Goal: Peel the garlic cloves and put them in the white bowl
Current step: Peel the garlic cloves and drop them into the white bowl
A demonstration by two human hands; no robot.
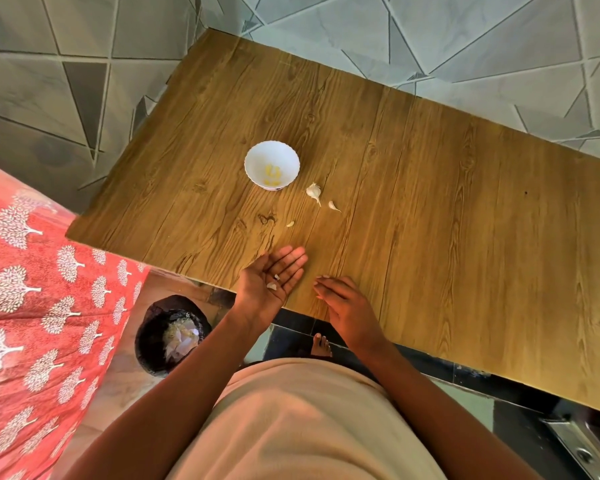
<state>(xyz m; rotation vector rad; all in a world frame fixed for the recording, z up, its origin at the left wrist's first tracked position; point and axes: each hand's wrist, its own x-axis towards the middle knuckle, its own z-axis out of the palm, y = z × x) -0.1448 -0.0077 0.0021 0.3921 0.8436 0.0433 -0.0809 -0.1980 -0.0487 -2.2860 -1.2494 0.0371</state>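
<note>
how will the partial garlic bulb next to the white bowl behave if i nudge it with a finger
The garlic bulb is small and papery, so probably light; a nudge would likely slide or spin it on the smooth table. Lying on its side, lopsided, it should wobble rather than roll far. Loose skin may flake off.

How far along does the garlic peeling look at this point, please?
Done: a few peeled yellowish cloves lie in the white scalloped bowl. In hand: the upturned left hand cradles papery skin scraps; the right hand rests flat. Left: a partial garlic bulb and two loose cloves on the wooden table.
</note>
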